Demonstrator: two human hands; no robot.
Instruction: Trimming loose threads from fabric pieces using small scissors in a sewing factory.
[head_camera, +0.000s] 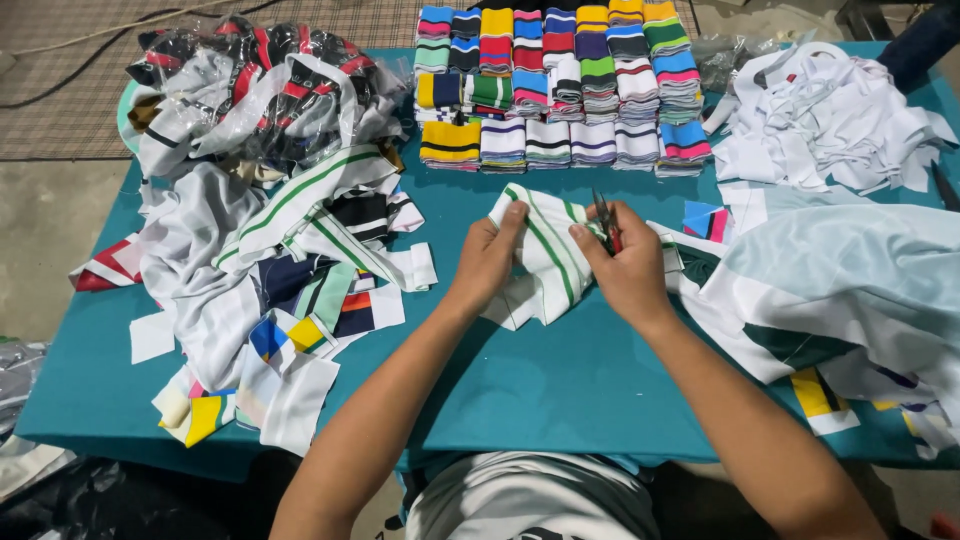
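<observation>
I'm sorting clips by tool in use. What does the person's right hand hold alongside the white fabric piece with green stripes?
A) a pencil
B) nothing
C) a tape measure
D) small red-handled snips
D: the right hand grips small red-handled snips, blades pointing up, against the white green-striped fabric piece, which the left hand also holds above the teal table.

Your one camera sits on your head and looks down, close over the blue-green table (560, 390). Your arms come in from 6 o'clock; the table's far edge is at 12 o'clock.
</observation>
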